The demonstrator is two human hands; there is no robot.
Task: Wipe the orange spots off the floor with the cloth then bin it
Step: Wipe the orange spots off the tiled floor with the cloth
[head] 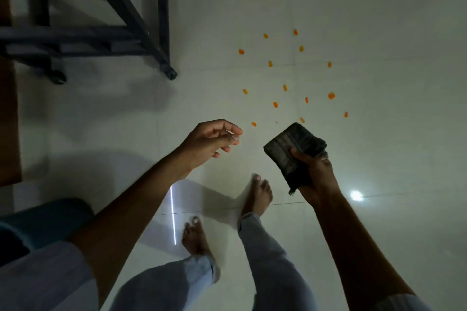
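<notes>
Several small orange spots [285, 87] are scattered over the glossy white tiled floor [379, 134], ahead and slightly right of me. My right hand [316, 171] grips a folded dark cloth [293, 149], held in the air just short of the nearest spots. My left hand [212, 141] hangs above the floor to the left of the cloth, fingers loosely curled and apart, holding nothing. No bin is in view.
A dark metal frame on castor wheels [169, 72] stands at the upper left. A brown wooden edge [10, 121] runs down the left side. A dark blue rounded object [45, 219] sits at the lower left. My bare feet [257, 194] stand on the tiles below the hands.
</notes>
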